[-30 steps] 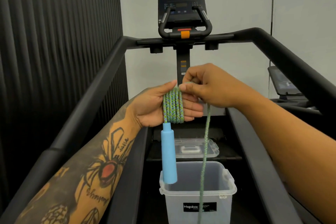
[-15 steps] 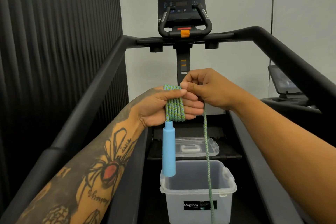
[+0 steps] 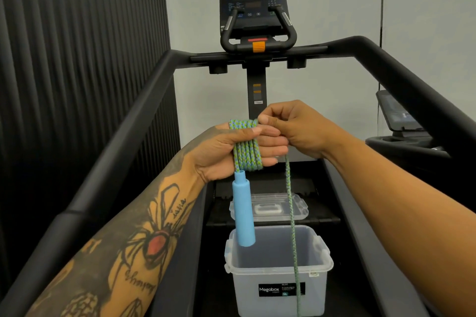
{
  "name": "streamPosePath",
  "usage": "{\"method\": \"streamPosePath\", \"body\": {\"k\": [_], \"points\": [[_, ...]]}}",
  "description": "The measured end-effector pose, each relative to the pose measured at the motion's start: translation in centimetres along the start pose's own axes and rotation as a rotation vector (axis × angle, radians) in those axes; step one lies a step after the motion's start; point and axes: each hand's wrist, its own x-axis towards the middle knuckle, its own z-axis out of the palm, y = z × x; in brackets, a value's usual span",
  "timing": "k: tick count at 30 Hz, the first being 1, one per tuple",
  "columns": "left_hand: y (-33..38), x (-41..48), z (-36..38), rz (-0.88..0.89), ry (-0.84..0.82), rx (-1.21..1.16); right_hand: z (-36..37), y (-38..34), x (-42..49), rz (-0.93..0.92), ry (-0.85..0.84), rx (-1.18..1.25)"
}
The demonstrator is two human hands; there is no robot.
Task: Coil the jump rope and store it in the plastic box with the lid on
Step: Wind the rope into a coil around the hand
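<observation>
Your left hand point(image 3: 231, 152) wears several turns of jump rope point(image 3: 247, 154), thumb clamped over them, blue handle point(image 3: 243, 213) dangling beneath. Your right hand point(image 3: 296, 131), just beside it, pinches the loose strand hanging below. Coiling's partway; plastic box point(image 3: 319, 262) underneath stands empty, lid point(image 3: 296, 210) off beyond.

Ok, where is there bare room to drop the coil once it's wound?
The plastic box is open and looks empty inside its four walls; only the blue handle and loose rope hang over it. The lid fills the ledge behind.
</observation>
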Motion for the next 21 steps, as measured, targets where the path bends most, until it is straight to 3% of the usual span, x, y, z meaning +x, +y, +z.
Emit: {"method": "streamPosePath", "body": {"k": [4,7,11,15,21], "points": [[0.1,0.0,0.0,0.047,0.007,-0.048,1.0,2.0,-1.7,0.152,0.029,0.154],[0.3,0.1,-0.1,0.078,0.03,-0.084,2.9,3.6,-4.2,0.211,0.036,0.069],[0.7,0.4,-0.8,0.087,0.106,-0.031,5.6,3.3,-8.6,0.291,-0.148,-0.093],[0.3,0.0,-1.6,0.023,0.078,0.034,5.1,-1.6,-10.4,0.153,-0.25,-0.281],[0.1,-0.5,-0.5,-0.06,-0.008,0.073,1.1,-5.8,-4.9,-0.025,-0.024,-0.401]]}}
